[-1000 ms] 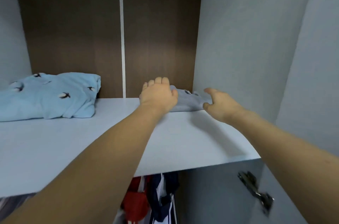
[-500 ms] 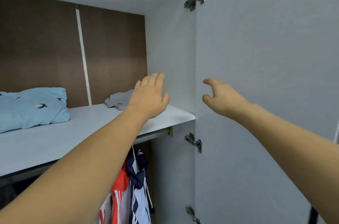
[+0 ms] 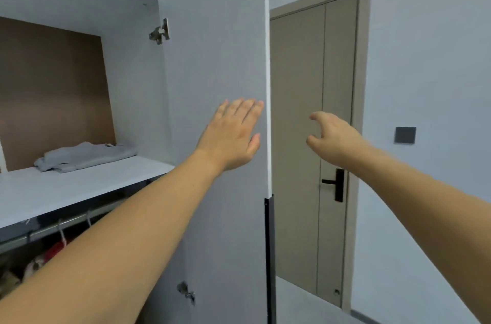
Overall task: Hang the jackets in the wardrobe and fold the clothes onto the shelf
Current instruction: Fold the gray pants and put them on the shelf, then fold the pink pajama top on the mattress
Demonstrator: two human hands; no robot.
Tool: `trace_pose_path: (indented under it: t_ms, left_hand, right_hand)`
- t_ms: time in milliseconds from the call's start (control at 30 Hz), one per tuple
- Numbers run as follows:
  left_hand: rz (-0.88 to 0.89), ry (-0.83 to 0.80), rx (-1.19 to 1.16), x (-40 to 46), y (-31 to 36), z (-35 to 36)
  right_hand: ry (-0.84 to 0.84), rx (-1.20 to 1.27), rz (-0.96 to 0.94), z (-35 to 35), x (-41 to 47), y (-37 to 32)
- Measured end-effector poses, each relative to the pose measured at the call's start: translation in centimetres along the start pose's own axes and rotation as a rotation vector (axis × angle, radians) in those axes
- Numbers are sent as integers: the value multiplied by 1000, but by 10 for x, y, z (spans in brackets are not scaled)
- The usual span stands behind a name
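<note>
Head view: the hands have been pulled back off the shelf (image 3: pixel 87 185) since a second ago, when both were at the grey garment (image 3: pixel 85 156); the gaze has swung right to the wardrobe door (image 3: pixel 218 58). The left hand (image 3: pixel 233 135) is now held flat in front of the door's inner face near its free edge, fingers (image 3: pixel 247 108) straight and close together, nothing held; contact with the panel cannot be told. The right hand (image 3: pixel 334 137) is raised past the door edge, fingers loosely curled and apart, nothing pinched. The garment is left folded at the back right of the shelf, well apart from both hands, so that fold is judged done; closing the door is probably next. Below the shelf a rail (image 3: pixel 61 230) with hangers and red and pale clothes is partly seen. Shelf is pale grey, back panel brown. Beyond: a beige room door (image 3: pixel 313 137) with dark handle (image 3: pixel 336 184), grey wall, dark switch (image 3: pixel 405 135).
</note>
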State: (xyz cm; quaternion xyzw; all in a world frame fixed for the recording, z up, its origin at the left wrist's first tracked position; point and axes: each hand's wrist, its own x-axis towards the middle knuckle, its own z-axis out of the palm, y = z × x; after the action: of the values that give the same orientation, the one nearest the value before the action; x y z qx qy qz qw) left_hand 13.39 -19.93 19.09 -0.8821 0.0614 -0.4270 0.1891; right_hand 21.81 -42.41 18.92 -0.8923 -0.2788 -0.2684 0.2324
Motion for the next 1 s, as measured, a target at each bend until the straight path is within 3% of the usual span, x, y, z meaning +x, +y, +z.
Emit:
trace_pose_path:
  t_ms: [400, 767, 1000]
  left_hand:
    - [125, -62, -238, 123, 272, 67]
    - [300, -180, -428, 239, 462, 225]
    - [411, -200, -623, 330, 591, 307]
  right_hand:
    - [-26, -125, 293, -85, -92, 261]
    - [-65, -94, 613, -42, -116, 497]
    - [-2, -143, 816, -59, -120, 628]
